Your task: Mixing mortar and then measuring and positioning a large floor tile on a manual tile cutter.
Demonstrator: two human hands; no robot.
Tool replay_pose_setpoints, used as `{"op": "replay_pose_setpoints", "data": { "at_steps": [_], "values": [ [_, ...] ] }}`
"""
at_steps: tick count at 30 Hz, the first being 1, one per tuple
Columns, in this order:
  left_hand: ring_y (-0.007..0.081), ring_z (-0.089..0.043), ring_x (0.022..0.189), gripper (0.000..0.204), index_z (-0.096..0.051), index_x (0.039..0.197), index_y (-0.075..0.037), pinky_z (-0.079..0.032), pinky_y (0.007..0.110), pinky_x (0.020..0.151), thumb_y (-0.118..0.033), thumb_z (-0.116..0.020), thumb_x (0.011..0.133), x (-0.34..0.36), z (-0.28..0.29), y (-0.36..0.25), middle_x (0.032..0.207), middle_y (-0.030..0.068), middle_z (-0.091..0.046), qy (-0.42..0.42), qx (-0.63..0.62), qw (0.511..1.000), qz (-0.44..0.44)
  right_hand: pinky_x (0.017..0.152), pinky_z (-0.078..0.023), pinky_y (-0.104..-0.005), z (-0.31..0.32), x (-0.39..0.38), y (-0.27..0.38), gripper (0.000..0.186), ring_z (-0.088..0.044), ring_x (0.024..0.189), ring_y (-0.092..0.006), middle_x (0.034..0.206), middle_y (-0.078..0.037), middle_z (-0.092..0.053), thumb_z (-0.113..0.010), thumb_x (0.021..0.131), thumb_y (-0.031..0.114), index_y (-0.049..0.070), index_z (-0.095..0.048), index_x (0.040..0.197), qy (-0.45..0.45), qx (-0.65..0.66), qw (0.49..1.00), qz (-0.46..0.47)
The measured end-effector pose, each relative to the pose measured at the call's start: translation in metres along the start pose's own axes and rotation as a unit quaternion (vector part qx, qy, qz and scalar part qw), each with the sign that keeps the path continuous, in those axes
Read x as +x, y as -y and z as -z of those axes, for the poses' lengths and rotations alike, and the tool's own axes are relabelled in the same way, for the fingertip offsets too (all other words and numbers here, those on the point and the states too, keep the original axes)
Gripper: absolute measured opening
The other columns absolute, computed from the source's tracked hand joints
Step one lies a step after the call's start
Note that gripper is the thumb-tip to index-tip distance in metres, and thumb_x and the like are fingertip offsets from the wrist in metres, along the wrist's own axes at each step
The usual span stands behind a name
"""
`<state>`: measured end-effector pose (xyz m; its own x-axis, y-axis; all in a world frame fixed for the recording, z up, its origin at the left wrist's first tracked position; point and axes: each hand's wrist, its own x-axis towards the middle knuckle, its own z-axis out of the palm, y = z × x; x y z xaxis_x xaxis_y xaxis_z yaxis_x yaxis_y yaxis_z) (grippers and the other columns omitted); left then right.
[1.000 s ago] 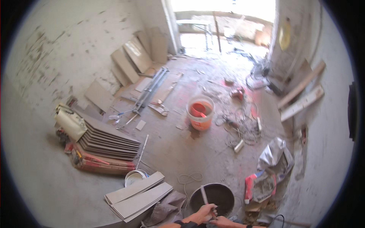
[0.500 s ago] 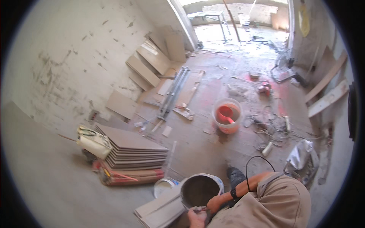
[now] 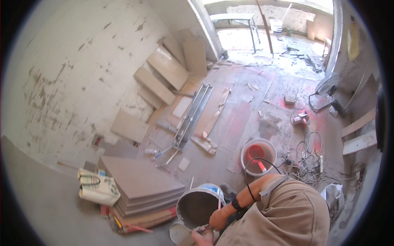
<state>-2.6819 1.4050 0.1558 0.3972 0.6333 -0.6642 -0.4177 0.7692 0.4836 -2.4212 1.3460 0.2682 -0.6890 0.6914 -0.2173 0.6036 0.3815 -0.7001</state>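
Hazards, largest thing first. Stack of grey-brown boards (image 3: 141, 176): stands just beyond the bucket toward picture left, so a wide swing or a lost footing could knock one against the other. Bucket (image 3: 211, 188): reads as tilted, mouth turned toward lower picture left with its outer wall showing on the far side. It looks heavy; if the hold at the near rim slips, it could drop or roll. Grey mix (image 3: 200, 208): sits inside, level below the rim; too steep a tilt would likely slop it over the edge. White tub (image 3: 177, 233): lies low beside the bucket, partly covered by it in this view; contact cannot be told. A sudden drop could crush or tip it.

Position. Bucket is directly ahead of both hands, its near rim at the fingers. Right hand (image 3: 218, 220): curled closed, appears to grip the bucket's near-right rim. Left hand (image 3: 204, 238): just below that rim, nearer the picture's lower edge; finger closure cannot be told. Smallest: pale pinkish shaft (image 3: 219, 199), rising just above the right hand along the rim; unclear whether that hand also holds it.
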Motion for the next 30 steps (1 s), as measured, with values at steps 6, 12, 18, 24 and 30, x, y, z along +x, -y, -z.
{"op": "replay_pose_setpoints", "data": {
  "at_steps": [6, 12, 18, 24, 30],
  "values": [
    [0.0249, -0.057, 0.082, 0.018, -0.063, 0.079, -0.006, -0.048, 0.038, 0.082, -0.022, -0.054, 0.080, 0.084, -0.162, -0.020, 0.080, 0.0097, -0.062, 0.120, 0.049, 0.991, -0.021, 0.075, -0.052, -0.0481, 0.067, 0.004, -0.122, 0.037, -0.064, 0.083, -0.0392, 0.084, -0.022, -0.066, -0.057, 0.077, 0.033, 0.003, -0.068, 0.095, -0.066, 0.026, 0.997, -0.039],
    [0.0192, -0.056, 0.072, 0.025, -0.059, 0.106, 0.000, -0.048, 0.035, 0.073, -0.010, -0.060, 0.084, 0.201, -0.228, -0.053, 0.081, 0.0023, -0.061, 0.061, 0.436, 0.892, -0.102, 0.075, -0.051, -0.0478, 0.120, 0.006, -0.241, 0.044, -0.064, 0.085, -0.0374, 0.089, -0.021, -0.067, -0.057, 0.076, 0.032, 0.000, -0.062, 0.106, -0.047, 0.029, 0.997, -0.047],
    [0.0238, -0.056, 0.072, 0.009, -0.058, 0.075, -0.003, -0.050, 0.042, 0.075, -0.010, -0.053, 0.077, 0.292, -0.387, -0.035, 0.075, 0.0079, -0.060, -0.024, 0.161, 0.978, 0.130, 0.075, -0.052, -0.0478, 0.196, -0.060, -0.338, 0.043, -0.064, 0.085, -0.0373, 0.090, -0.021, -0.067, -0.058, 0.076, 0.031, 0.000, -0.062, 0.106, -0.141, 0.078, 0.983, -0.091],
    [0.0239, -0.056, 0.072, 0.009, -0.056, 0.075, -0.002, -0.050, 0.042, 0.074, -0.010, -0.052, 0.075, 0.365, -0.549, -0.001, 0.075, 0.0085, -0.059, 0.018, 0.228, 0.966, 0.121, 0.075, -0.052, -0.0478, 0.274, -0.146, -0.388, 0.043, -0.064, 0.086, -0.0373, 0.090, -0.020, -0.067, -0.058, 0.076, 0.031, 0.000, -0.061, 0.105, -0.245, 0.095, 0.948, -0.180],
    [0.0239, -0.056, 0.073, 0.009, -0.055, 0.076, -0.001, -0.050, 0.042, 0.074, -0.009, -0.052, 0.074, 0.447, -0.648, 0.033, 0.075, 0.0092, -0.058, 0.043, 0.239, 0.957, 0.158, 0.074, -0.052, -0.0478, 0.328, -0.228, -0.443, 0.042, -0.064, 0.086, -0.0373, 0.090, -0.020, -0.067, -0.058, 0.076, 0.031, 0.000, -0.061, 0.104, -0.302, 0.109, 0.902, -0.289]
  ]
}}
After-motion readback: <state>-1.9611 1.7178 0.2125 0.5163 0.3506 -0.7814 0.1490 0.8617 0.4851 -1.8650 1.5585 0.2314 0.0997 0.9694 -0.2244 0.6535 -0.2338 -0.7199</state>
